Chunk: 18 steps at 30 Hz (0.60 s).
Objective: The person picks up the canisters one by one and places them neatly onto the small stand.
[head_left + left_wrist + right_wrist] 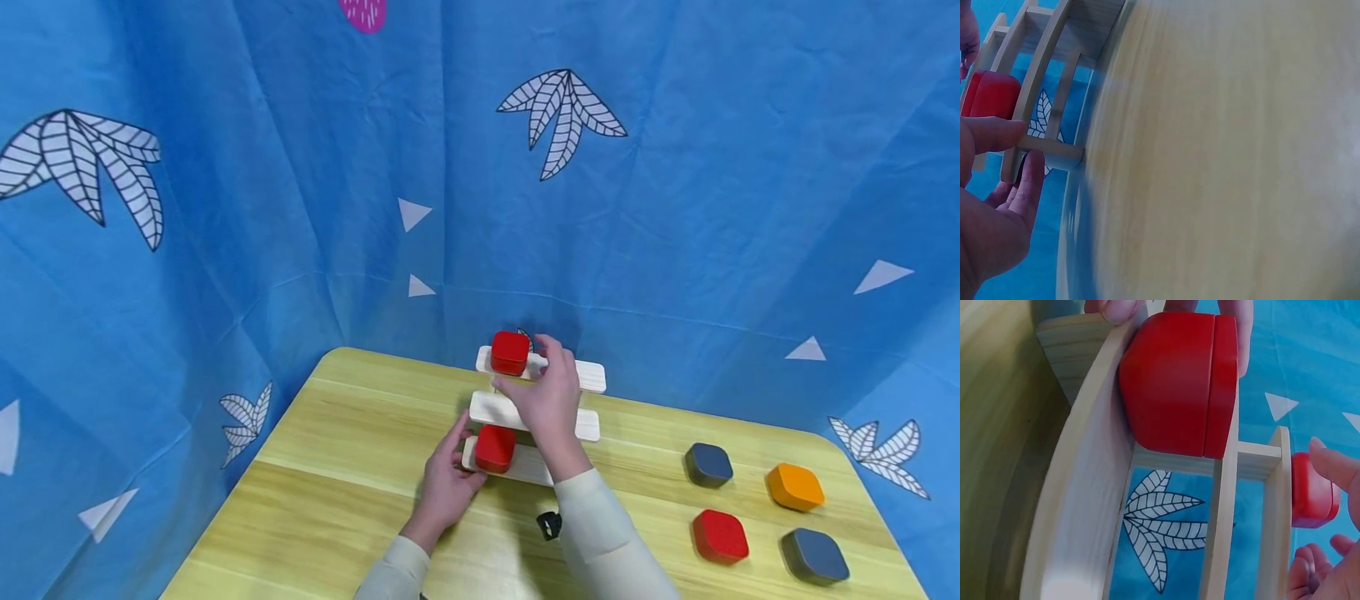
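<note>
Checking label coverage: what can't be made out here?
Head: centre of middle shelf, behind right hand.
Head: right end of bottom shelf, behind right arm.
Head: black item by that arm, too small to identify.
Left wrist: most of right hand, cut off by frame's left edge.

The tabletop (337, 467) has a pale wood-grain surface and rounded far corners. A three-tier wooden rack (495, 408) stands near the far edge; its top tier bears an upper red block (510, 353), its bottom tier a lower red block (495, 449). Right of the rack: far navy block (708, 465), orange block (795, 487), separate red block (721, 537), near navy block (814, 557).
</note>
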### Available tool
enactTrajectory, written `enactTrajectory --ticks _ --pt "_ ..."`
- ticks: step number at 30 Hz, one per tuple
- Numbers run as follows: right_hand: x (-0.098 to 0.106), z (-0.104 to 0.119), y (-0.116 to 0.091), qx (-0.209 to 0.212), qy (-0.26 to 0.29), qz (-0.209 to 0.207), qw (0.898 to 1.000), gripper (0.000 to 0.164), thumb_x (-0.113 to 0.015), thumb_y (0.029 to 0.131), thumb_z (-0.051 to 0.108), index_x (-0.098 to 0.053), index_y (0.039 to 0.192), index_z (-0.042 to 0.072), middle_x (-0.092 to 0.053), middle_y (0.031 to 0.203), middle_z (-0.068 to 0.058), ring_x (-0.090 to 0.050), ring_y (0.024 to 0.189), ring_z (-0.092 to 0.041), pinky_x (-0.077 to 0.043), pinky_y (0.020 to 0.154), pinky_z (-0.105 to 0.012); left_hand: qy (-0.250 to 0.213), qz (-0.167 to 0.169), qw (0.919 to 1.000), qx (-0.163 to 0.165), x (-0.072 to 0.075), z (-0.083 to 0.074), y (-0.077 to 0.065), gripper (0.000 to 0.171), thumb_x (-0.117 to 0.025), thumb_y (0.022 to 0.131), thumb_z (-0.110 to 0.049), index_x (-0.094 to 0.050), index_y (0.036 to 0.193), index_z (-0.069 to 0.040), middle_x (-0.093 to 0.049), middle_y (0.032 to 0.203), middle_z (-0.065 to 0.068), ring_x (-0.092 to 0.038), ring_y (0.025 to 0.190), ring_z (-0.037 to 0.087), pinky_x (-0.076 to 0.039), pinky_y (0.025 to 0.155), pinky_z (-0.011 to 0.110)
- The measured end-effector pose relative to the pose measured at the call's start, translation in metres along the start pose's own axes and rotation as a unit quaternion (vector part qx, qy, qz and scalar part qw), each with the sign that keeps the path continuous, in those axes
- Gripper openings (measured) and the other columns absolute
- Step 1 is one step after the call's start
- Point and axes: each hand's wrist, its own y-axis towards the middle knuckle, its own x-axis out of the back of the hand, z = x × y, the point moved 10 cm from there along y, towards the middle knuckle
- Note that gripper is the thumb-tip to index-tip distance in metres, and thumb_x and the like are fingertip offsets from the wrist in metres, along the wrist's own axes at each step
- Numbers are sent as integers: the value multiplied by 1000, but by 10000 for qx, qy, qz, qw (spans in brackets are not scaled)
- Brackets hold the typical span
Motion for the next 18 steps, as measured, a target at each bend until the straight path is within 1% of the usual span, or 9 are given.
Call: enactTrajectory --ticks 6,11,15,18 --pt "9 -5 -7 82 221 -270 9994 83 -97 63 26 -56 133 13 -59 118 -11 -59 94 -26 -55 74 -39 -15 -39 9999 -113 0 -1 0 102 -74 77 18 -31 158 -27 -50 138 13 -61 89 23 -58 70 28" --pt "20 -8 -13 198 421 -608 9971 77 -97 64 23 -59 130 12 -60 117 -7 -59 93 -25 -53 74 -37 97 -83 9999 -69 1 1 1 103 -74 76 18 -31 158 -28 -50 138 13 -60 90 23 -58 71 27" --pt "29 -15 -18 108 526 -811 9953 76 -97 64 24 -60 129 13 -60 116 -4 -58 92 -22 -52 73 -36 54 -92 9999 -81 0 1 0 104 -74 76 19 -32 158 -29 -50 138 13 -60 90 23 -58 71 28" --pt "34 -22 -21 11 585 -867 9945 75 -97 64 27 -60 129 14 -60 116 -2 -58 93 -22 -51 74 -35 15 -85 9999 -78 0 1 0 104 -73 76 19 -32 158 -29 -50 138 13 -60 89 23 -58 71 28"
